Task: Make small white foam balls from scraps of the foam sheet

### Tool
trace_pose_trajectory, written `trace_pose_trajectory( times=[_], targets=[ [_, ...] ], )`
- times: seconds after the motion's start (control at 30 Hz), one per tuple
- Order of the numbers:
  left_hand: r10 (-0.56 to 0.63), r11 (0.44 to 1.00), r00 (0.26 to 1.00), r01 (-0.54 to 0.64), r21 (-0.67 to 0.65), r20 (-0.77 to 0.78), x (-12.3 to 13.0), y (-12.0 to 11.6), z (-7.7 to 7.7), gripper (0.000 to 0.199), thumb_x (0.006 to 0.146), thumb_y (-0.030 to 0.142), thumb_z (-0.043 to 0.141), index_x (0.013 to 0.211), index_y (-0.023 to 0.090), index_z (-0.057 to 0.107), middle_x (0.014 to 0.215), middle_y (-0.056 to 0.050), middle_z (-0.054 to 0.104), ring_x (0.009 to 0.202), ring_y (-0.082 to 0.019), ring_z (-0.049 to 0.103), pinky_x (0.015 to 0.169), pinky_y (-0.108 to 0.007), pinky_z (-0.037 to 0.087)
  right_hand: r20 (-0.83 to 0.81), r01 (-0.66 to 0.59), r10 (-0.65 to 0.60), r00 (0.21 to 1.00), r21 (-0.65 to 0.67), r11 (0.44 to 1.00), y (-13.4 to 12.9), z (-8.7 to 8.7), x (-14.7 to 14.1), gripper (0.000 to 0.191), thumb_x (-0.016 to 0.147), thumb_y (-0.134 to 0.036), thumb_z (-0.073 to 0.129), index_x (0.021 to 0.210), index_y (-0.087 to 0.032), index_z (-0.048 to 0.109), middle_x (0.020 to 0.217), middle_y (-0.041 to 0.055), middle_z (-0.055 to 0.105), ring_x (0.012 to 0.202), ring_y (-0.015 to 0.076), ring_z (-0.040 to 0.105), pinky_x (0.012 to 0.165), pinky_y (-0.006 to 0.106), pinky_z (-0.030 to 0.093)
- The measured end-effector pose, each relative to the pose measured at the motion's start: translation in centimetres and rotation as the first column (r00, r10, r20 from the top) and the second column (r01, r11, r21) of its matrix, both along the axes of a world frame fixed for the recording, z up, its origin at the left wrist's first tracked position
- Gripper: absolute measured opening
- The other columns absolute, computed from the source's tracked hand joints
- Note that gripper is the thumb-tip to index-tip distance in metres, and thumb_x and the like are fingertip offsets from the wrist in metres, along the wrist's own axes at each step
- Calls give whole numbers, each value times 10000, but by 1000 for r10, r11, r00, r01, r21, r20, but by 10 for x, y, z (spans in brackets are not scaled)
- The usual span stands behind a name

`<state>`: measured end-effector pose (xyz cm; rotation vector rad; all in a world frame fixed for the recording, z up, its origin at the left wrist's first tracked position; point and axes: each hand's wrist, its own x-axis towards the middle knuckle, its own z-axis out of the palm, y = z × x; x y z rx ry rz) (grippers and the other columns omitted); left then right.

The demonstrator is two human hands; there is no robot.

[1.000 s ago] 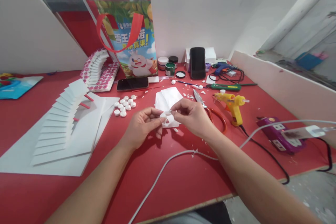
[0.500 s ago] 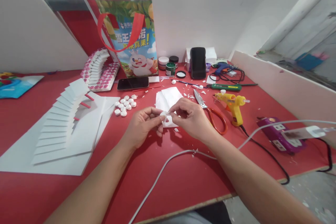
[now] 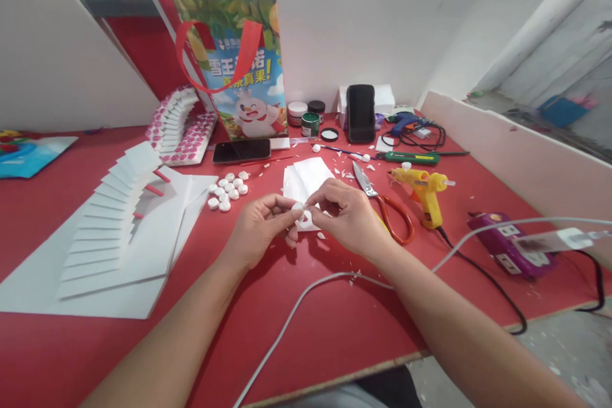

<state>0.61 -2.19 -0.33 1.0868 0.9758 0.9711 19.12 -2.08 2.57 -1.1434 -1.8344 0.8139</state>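
Between the fingertips of my left hand point(image 3: 262, 224) is a small round white piece point(image 3: 299, 206), much like the white pieces on the table. My right hand point(image 3: 345, 210) pinches at its right edge, with thumb and index finger closed together. Behind and beneath the fingers lie folded white paper sheets point(image 3: 306, 177). A group of several small round white pieces point(image 3: 228, 190) rests to the left of my left hand. Just right of my right hand lie scissors with red handles point(image 3: 396, 220), blades pointing away. White scraps point(image 3: 347, 174) are scattered around.
A white stepped model point(image 3: 102, 223) stands on boards at left. A printed bag point(image 3: 239, 64), phone point(image 3: 241, 151) and paint jars point(image 3: 310, 124) are at the back. A yellow glue gun point(image 3: 428, 191) and purple power strip point(image 3: 507, 245) lie right. A white cable point(image 3: 306, 296) crosses in front.
Almost nothing differs. Both hands stay together on the small white piece, with only slight finger movement, and the view has shifted a little.
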Motion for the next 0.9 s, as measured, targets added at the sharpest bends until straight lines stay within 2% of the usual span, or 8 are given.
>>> trace_pose_trajectory(
  times=[0.43,0.63,0.9],
  targets=[
    [72,997,997,-71,34,-22,6,-3,3,281,744,343,813,843,157,627,543,5,667,423,-144,605,418,-246,512,40,42,-42,998,3,999,-1,-2,-3,113,815,-116,614,781,-177,704,768,6,587,662,107,498,625,262,391],
    [102,994,994,-101,51,-23,7,-3,8,303,715,335,837,820,152,620,521,11,662,416,-140,606,443,-250,529,28,11,-11,1000,13,1000,-3,-1,-5,103,839,-149,611,825,-151,713,766,7,571,627,92,470,603,251,388],
    [87,993,996,-85,82,-17,4,-1,8,314,766,308,789,986,122,665,605,-7,708,503,-159,674,510,-268,582,-25,1,-1,1000,8,1000,-3,-3,-5,149,828,-136,569,868,-151,712,778,8,585,624,90,488,593,245,401]
  ],
)
